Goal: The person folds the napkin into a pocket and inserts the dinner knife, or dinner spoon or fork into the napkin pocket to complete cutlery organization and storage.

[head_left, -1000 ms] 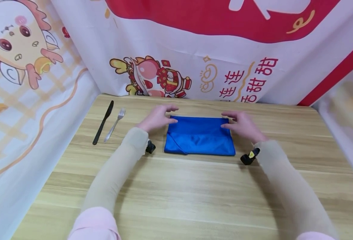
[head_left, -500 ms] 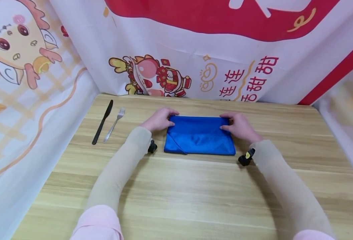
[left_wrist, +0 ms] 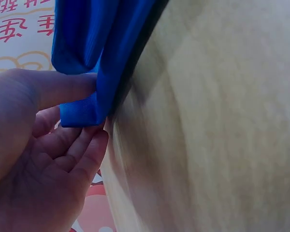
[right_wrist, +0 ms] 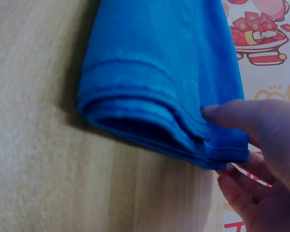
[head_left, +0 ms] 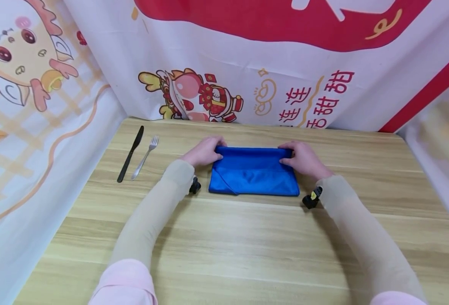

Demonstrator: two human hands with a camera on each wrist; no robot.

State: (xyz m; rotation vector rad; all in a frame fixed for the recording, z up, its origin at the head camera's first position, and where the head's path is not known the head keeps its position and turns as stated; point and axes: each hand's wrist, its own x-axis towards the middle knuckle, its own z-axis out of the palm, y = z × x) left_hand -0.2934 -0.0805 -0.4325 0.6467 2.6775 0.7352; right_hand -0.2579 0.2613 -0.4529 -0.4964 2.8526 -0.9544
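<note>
A folded blue cloth napkin (head_left: 252, 176) lies on the wooden table, its layers stacked and its near side rolled over in a soft fold. At its far left corner my left hand (head_left: 205, 151) pinches the edge, thumb on top and fingers behind and under. My right hand (head_left: 303, 160) does the same at the far right corner. In the left wrist view the thumb presses the napkin (left_wrist: 108, 63) and its far edge stands bent up off the table. The right wrist view shows the napkin's (right_wrist: 145, 63) layered end, with the thumb on the far strip.
A black knife (head_left: 130, 153) and a silver fork (head_left: 145, 158) lie side by side at the far left of the table (head_left: 224, 245). Printed cloth hangings (head_left: 247, 63) stand behind and at both sides.
Both hands have come inward and down onto the napkin's far corners and taken hold of them. The far edge is now lifted and curls slightly toward me.
</note>
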